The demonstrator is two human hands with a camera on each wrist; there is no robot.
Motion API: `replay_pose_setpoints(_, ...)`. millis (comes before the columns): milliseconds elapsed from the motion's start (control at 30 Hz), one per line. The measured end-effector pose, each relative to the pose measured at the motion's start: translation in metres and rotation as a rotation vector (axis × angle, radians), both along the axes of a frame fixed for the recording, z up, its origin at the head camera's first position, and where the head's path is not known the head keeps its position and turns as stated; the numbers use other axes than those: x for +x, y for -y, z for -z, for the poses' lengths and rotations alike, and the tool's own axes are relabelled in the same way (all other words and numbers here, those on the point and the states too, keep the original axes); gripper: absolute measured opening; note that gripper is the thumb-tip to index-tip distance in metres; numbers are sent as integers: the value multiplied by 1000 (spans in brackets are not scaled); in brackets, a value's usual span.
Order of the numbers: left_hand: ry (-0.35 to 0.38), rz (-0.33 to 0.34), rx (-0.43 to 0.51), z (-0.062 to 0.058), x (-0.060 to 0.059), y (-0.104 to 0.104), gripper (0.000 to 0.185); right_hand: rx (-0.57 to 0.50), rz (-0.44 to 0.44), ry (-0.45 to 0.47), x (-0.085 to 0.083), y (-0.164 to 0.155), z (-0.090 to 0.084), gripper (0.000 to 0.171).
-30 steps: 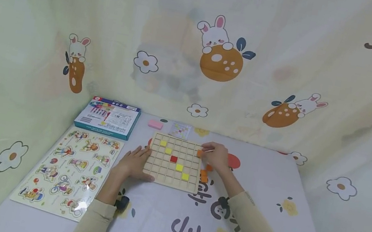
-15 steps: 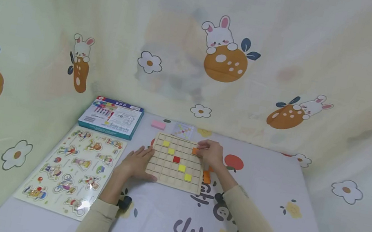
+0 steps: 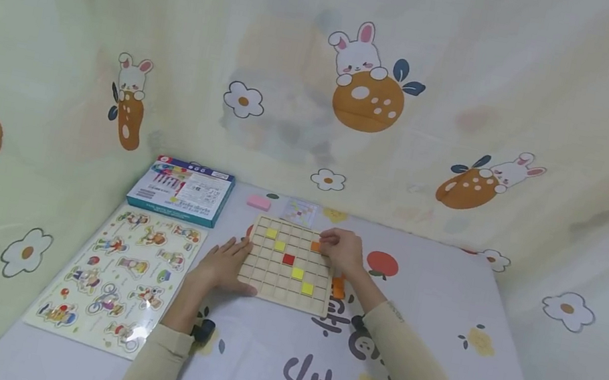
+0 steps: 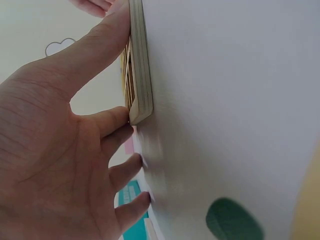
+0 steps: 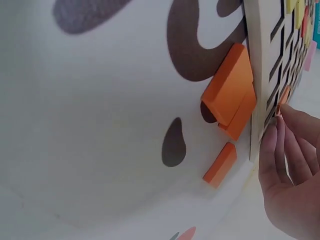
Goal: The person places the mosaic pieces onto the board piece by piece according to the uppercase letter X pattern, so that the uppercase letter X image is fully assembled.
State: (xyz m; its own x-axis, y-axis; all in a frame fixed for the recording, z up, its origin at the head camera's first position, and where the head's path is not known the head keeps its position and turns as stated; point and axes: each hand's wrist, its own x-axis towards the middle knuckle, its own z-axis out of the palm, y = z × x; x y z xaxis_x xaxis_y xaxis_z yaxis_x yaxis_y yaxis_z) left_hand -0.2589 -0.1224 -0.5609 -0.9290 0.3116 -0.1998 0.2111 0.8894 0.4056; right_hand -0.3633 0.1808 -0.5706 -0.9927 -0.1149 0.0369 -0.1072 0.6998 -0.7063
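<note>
A wooden grid board (image 3: 262, 279) lies on the cloth, with a red tile (image 3: 289, 259) at its middle and several yellow tiles, one of them a yellow tile (image 3: 297, 274) beside the red, on one diagonal. My left hand (image 3: 222, 266) rests at the board's left side, fingers spread, thumb along the near edge and fingertips on the cloth in the left wrist view. Over the upper right cells, my right hand (image 3: 344, 251) pinches an orange tile (image 3: 315, 246) between thumb and fingertips. Loose orange tiles (image 5: 231, 92) lie just off the board's right edge, below that hand.
A pattern card (image 3: 300, 212) and a pink block (image 3: 259, 202) lie behind the board. To the left are a flat picture puzzle (image 3: 105, 277) and, behind it, a teal-edged box (image 3: 181, 190). A printed curtain (image 3: 301, 67) hangs around the table.
My right hand has carried the orange tile leftward from the board's right edge onto the upper right cells. The left hand stays at the board's left side. The head view has shifted slightly.
</note>
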Motion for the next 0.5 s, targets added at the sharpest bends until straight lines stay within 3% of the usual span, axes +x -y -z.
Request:
replay_pose_setpoints(333, -9, 3, 0, 0, 3, -1, 112, 30, 105, 33, 23, -22, -3, 20)
replay_pose_setpoints(500, -15, -2, -3, -2, 3, 0, 112, 45, 102, 22, 40, -40, 1, 23)
